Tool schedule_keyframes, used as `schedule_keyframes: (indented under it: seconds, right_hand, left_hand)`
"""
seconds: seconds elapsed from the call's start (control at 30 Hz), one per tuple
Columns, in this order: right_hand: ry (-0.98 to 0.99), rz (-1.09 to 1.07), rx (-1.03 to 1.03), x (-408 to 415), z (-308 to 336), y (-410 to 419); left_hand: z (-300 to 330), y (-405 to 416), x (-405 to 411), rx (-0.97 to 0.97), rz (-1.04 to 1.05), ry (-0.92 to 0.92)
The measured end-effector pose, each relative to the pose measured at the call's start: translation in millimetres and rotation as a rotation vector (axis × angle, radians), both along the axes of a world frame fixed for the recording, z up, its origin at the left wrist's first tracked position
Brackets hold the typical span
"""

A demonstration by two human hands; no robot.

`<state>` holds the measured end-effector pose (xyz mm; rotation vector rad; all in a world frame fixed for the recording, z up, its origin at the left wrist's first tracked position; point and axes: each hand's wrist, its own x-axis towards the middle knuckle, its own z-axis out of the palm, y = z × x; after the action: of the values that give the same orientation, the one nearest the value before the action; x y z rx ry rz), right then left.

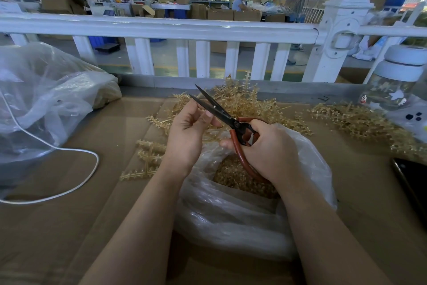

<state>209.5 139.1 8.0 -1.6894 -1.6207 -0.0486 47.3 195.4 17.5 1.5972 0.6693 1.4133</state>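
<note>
My right hand (268,150) grips the red handles of black-bladed scissors (217,109), whose blades stand parted and point up and to the left. My left hand (187,132) is held just left of the blades with its fingers curled; a thin tan plastic strip (211,138) runs from under it toward the scissors. Both hands hover over a clear plastic bag (242,213) that holds small tan cut pieces (233,176). Tan plastic sprues (240,100) with rows of small parts lie heaped behind the hands.
More tan sprues lie at the left (145,160) and right (360,123) on the cardboard-covered table (69,227). A big clear bag (46,100) and a white cable (76,183) sit left. A white-capped jar (397,81) and a dark phone (413,183) sit right. A white railing (161,28) runs behind.
</note>
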Motion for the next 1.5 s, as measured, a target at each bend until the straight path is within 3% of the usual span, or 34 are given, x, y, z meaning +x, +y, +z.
schedule_keyframes:
  seconds: [0.47,0.73,0.9,1.03,1.2,1.3,1.5]
  right_hand:
    - [0.013,0.011,0.009,2,-2,3]
    - [0.367,0.053,0.063,2,3,4]
    - [0.595,0.232,-0.085,0,8,6]
    - [0.681,0.217,-0.130,-2,11,5]
    - [0.972,0.183,-0.110,7,10,7]
    - [1.156,0.278,-0.029,13,7,7]
    - [1.233,0.430,0.034,14,8,8]
  left_hand:
    - [-3,3,-2,-0.005,0.044,0.001]
    - [-3,-1,3,-0.002,0.110,0.132]
    - [0,-7,6,0.003,0.032,0.136]
    - [3,-9,3,-0.105,-0.059,0.055]
    - [-2,-1,-5,-0.258,-0.131,0.123]
    - [-3,1,-4,-0.300,-0.152,0.105]
    - [0,-3,-4,-0.312,-0.266,0.030]
